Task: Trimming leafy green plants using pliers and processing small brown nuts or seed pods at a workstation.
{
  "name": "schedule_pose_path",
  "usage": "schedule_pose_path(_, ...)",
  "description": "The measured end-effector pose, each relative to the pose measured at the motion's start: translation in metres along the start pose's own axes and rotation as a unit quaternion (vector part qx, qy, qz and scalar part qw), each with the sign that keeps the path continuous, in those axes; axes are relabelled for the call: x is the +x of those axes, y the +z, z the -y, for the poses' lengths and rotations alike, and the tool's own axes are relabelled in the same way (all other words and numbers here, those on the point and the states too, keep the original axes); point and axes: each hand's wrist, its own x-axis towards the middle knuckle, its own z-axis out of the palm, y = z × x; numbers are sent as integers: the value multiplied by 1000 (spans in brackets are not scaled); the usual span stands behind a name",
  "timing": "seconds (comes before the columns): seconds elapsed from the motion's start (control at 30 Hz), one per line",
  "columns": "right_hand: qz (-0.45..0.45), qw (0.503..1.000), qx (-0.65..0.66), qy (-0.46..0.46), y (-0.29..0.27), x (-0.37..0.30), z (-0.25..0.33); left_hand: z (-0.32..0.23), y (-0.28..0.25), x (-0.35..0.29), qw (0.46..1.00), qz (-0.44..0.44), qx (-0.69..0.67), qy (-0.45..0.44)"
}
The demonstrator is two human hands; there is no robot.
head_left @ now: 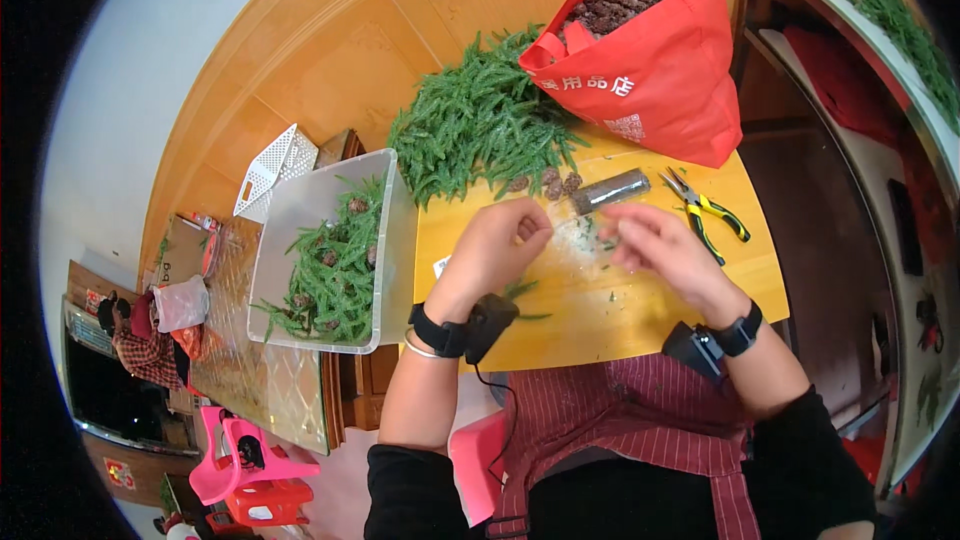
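Over the yellow table (565, 335), my left hand (512, 238) has its fingers curled in and pressed together; whatever they may hold is hidden. My right hand (655, 245) hovers across from it, fingers bent loosely and a little apart, with nothing plain to see in them. Green crumbs and pale dust lie between the hands. Beyond them are several small pine cones (553, 186) and a dark cylinder in clear wrap (612, 191). Yellow-and-black pliers (704, 212) lie right of my right hand. A green sprig (525, 289) rests by my left wrist.
A heap of green artificial branches (480, 120) covers the table's far left. Behind, a red bag (660, 70) holds dark pine cones. To the left stands a clear bin (372, 340) of branches with cones. A white perforated basket (280, 172) and pink chair (235, 455) are farther left.
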Motion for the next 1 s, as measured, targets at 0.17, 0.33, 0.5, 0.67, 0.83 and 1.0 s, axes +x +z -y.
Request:
schedule_pose_path(0.17,-19,996,37,-80,1,36,8,-10,2,10,994,52,-97,-18)
schedule_pose_path(0.33,-18,987,-3,-160,4,51,48,5,6,43,962,-33,-269,-40)
schedule_pose_path(0.5,-28,938,-100,-329,13,54,98,64,30,86,994,-42,46,-95)
schedule_pose_path(0.67,-40,913,-105,-393,15,54,105,70,48,104,969,18,206,-132)
schedule_pose_path(0.83,-2,918,-95,-384,16,63,105,77,35,98,974,-5,204,-102)
schedule_pose_path(1.0,-40,927,-56,-368,10,63,104,36,-5,87,937,-55,-340,-51)
